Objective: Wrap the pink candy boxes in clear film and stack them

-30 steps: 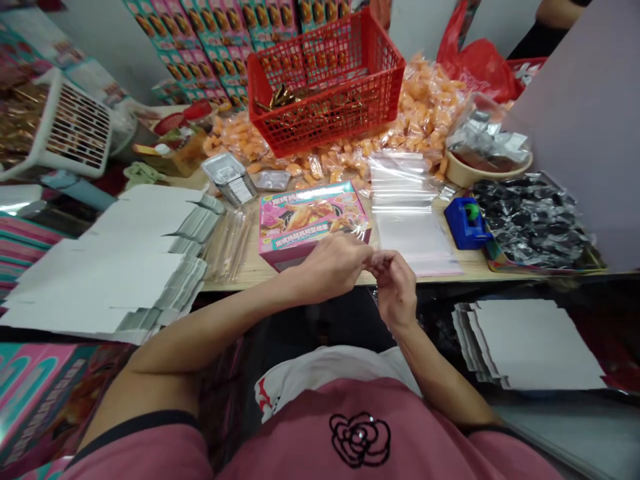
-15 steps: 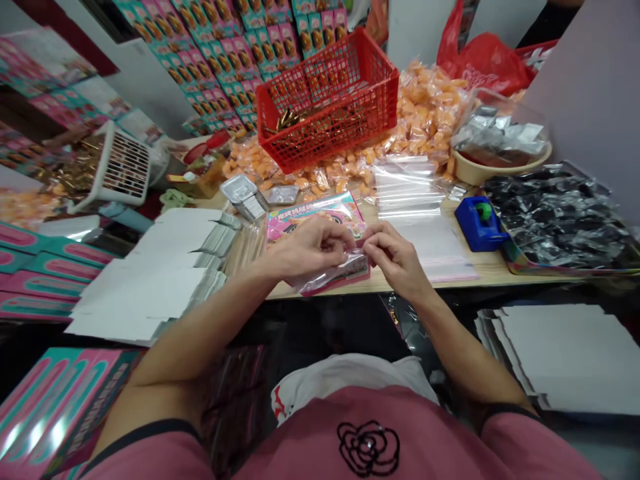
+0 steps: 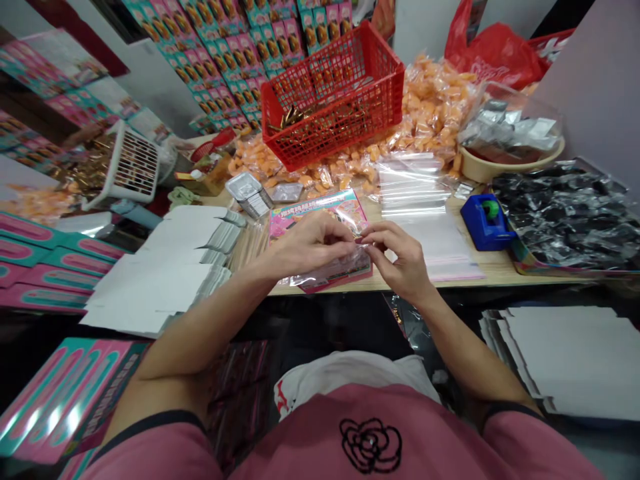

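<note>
Over a pink printed box (image 3: 353, 207) at the table's front edge, both hands pinch a clear plastic bag (image 3: 333, 268). My left hand (image 3: 317, 247) grips the bag's edge between thumb and fingers, and the film hangs below it across the box's lower part. Close to its fingertips, my right hand (image 3: 397, 257) pinches the same edge with thumb and index finger. What the bag contains, if anything, cannot be made out. Clear plastic sleeves (image 3: 420, 213) lie flat to the right of the box.
A red basket (image 3: 333, 133) stands behind the box among orange packets (image 3: 433, 100). A blue tape dispenser (image 3: 485, 223) and a tray of black packets (image 3: 565, 223) are at right. White folded cartons (image 3: 155, 267) lie at left, beside thin sticks (image 3: 250, 250).
Both hands remain at the bag's edge; their fingertips have come closer together and the right fingers have spread slightly. The whole view has shifted a little to the right.
</note>
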`<control>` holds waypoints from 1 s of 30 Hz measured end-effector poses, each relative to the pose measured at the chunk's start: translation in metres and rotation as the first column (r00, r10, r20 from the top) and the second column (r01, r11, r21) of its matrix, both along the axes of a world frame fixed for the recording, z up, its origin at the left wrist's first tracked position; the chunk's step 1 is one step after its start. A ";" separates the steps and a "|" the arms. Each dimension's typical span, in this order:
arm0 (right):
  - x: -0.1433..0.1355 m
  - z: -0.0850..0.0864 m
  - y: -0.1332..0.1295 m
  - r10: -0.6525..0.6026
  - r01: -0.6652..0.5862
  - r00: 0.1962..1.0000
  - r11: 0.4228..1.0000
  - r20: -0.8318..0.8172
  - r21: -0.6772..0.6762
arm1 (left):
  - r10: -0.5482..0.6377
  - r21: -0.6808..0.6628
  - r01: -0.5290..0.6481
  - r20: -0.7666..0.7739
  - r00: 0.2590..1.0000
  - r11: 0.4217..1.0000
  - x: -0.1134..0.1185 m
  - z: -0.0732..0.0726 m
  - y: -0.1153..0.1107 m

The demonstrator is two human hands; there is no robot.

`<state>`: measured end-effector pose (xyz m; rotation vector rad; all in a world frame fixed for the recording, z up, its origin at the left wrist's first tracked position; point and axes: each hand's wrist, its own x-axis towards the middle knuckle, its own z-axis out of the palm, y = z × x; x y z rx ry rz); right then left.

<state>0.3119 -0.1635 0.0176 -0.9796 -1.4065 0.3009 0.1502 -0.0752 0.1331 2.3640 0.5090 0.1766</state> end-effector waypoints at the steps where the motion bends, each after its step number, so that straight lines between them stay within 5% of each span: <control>1: 0.000 0.001 0.000 -0.010 0.010 1.000 1.000 0.005 0.014 | 0.006 0.032 -0.006 -0.001 1.000 0.999 0.000 0.003 -0.002; 9: -0.003 0.007 -0.001 0.094 -0.093 0.993 0.996 -0.065 0.007 | -0.012 0.093 0.014 -0.016 1.000 0.996 -0.001 0.009 -0.004; 14: -0.008 0.009 -0.005 0.135 -0.139 0.986 0.989 -0.096 -0.040 | -0.044 0.259 0.055 -0.045 0.998 0.964 -0.004 0.009 -0.008; 16: -0.011 0.009 -0.007 0.116 -0.117 0.992 0.993 -0.055 -0.015 | -0.036 0.430 0.050 -0.042 0.998 0.901 -0.005 0.008 -0.019; 21: -0.018 -0.004 -0.008 -0.010 0.007 0.999 0.998 0.033 0.070 | -0.056 0.815 0.081 -0.060 0.997 0.574 -0.004 -0.007 -0.058; 25: -0.019 -0.024 -0.010 -0.052 0.056 0.997 0.996 -0.063 0.068 | -0.048 0.862 0.048 -0.027 0.998 0.504 -0.022 -0.032 -0.063; 30: -0.012 -0.043 -0.012 -0.038 0.044 0.983 0.999 -0.180 0.028 | 0.046 0.910 -0.051 0.035 0.998 0.411 -0.068 -0.071 -0.039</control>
